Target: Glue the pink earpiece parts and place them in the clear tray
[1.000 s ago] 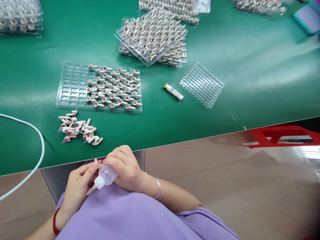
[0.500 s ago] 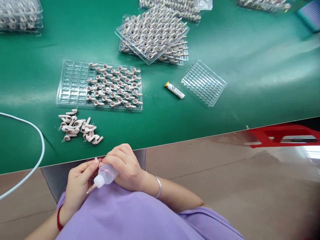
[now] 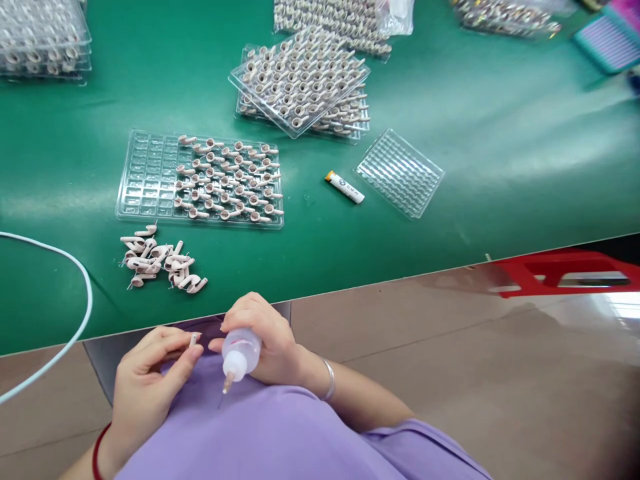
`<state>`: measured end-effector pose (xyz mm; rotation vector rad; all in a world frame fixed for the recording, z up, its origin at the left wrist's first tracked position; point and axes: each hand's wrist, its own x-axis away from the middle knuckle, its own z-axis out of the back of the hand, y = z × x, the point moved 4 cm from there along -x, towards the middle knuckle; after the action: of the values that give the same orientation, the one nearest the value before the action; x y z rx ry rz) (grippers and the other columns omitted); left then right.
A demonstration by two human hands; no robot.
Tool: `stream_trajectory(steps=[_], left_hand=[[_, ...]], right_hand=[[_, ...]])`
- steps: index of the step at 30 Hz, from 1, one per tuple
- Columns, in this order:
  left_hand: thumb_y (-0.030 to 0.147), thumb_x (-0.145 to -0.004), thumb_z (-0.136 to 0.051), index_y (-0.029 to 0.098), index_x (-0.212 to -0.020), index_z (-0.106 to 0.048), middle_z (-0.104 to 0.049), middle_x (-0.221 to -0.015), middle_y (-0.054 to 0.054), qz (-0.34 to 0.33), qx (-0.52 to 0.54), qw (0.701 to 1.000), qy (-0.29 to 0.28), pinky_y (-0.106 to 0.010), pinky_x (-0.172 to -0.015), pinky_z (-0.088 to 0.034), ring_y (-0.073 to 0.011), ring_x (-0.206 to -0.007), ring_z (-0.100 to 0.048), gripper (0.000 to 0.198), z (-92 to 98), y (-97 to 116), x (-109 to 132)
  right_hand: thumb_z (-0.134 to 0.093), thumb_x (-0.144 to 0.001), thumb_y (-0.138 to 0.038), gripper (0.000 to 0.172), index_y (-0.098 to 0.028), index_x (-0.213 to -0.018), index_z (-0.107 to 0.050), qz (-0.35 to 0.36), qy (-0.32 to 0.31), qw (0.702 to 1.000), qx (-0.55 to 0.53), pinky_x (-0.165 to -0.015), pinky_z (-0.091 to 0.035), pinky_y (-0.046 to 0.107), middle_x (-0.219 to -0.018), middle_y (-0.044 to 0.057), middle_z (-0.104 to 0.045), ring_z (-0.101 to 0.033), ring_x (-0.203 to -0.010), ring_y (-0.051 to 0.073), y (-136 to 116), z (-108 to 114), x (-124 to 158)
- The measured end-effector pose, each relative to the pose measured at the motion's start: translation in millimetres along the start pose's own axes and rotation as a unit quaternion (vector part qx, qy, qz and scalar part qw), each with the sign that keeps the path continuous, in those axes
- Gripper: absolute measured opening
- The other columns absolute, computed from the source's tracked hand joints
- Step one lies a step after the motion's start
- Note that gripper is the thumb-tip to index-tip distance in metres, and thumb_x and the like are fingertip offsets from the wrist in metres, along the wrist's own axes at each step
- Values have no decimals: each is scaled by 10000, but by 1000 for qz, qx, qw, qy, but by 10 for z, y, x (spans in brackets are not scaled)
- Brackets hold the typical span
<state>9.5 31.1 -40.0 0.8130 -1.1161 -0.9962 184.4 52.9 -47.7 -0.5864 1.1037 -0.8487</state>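
Between the thumb and fingers of my left hand (image 3: 155, 373) is a small pale earbud shell (image 3: 193, 339), mostly covered by the fingertips. My right hand (image 3: 267, 337) is wrapped round a translucent squeeze bottle (image 3: 245, 347) with a white cap and a thin needle tip that points down towards my lap. Both hands are just off the table's front edge, a little apart. A loose pile of earbud shells (image 3: 163, 259) with fine wires lies on the table beyond my left hand. Behind it sits a clear tray (image 3: 145, 173), its right part filled with rows of earbud shells.
Stacked filled trays (image 3: 300, 83) stand at the back, with another stack (image 3: 43, 43) at far left. A white tube with an orange end (image 3: 345, 187) lies beside a small clear tray (image 3: 400, 173). A white cable (image 3: 87, 293) curves at left; a red stool (image 3: 565, 273) is at right.
My hands have moved apart: the right hand has drawn the bottle to the right, away from the earbud shell, and the left has shifted slightly left. The bottle's needle now points more steeply down.
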Motion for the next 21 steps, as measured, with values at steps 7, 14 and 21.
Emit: stream_trajectory(steps=[7,14,21], left_hand=[[253,-704,-771,281,-805,-791,-675,-722,-22,-132,-58,989,-21,-242,-531,-433,-156,-617,-593,108,68,4,-11],[199,-708,-769,287,-853,-779,-657,-734,-12,-201,-109,973,-7,-258,-561,-463,-152,-615,-604,170,97,69,7],[238,-764,-750,301,-929,-766,-666,-753,-18,-365,-243,898,37,-282,-639,-495,-160,-648,-600,178,142,425,-238]], right_hand=[[-668,-837,-190,126,-220,-878,-553,-41,-9,999,-12,-624,-473,293,-727,4,-640,-586,-653,148,-1,57,-34],[-692,-826,-195,140,-219,-882,-567,-64,-4,998,-26,-636,-490,290,-754,8,-644,-592,-667,146,1,88,-32],[-739,-786,-217,181,-218,-864,-576,-105,56,993,-22,-599,-502,269,-773,5,-617,-586,-661,135,128,303,-104]])
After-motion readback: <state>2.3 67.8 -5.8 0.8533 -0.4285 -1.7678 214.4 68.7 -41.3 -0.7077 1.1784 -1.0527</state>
